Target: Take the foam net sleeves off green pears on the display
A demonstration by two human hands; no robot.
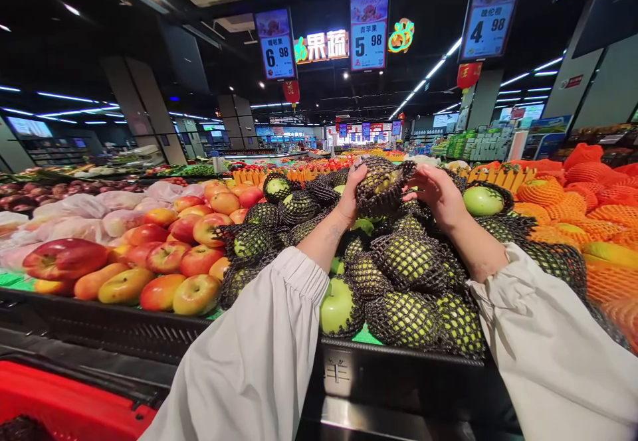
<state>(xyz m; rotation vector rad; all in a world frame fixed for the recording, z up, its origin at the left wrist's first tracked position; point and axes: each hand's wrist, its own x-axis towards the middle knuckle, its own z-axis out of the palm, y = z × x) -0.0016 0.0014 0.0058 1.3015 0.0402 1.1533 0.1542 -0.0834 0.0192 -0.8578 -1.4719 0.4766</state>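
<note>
My left hand (350, 196) grips a green apple in a black foam net (377, 185), lifted above the pile. My right hand (437, 192) pinches the net's right edge with its fingertips. Both arms wear white sleeves. Below the hands lies a heap of green apples in black nets (406, 265), with a few bare green apples (337, 305) among them.
Red and yellow apples (164, 252) fill the display to the left. Fruit in orange nets (595, 225) lies to the right. A black bin edge (399, 378) runs in front. A red basket (64, 408) sits at the lower left. Price signs (369, 29) hang overhead.
</note>
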